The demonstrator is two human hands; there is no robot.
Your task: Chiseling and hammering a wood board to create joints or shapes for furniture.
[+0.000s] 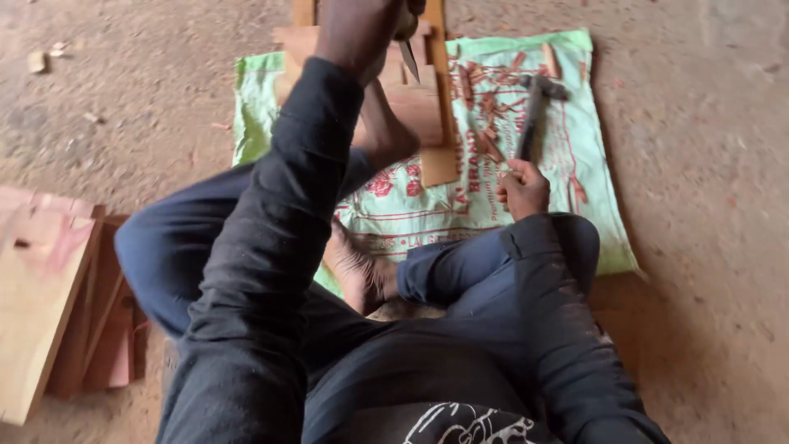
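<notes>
Seated woodworker, seen from above. Nearest, the crossed legs in dark trousers frame the work; one bare foot (362, 275) tucks in under the knee, while the other foot (385, 131) presses down on the wooden board (427, 123), apparently to pin it in place of a clamp. The right hand (523, 189) has its fingers curled tight round the handle of a hammer (536, 111), whose head rests near wood chips (486, 115) on the green printed sack (567, 164); the sack seems laid to catch the waste. Farther off, the left hand (362, 33) grips a chisel (408, 57), blade pointing down at the board; its fingers appear closed, though the frame edge crops them. Spare planks (41, 288) lie aside on the dirt floor (707, 123).
</notes>
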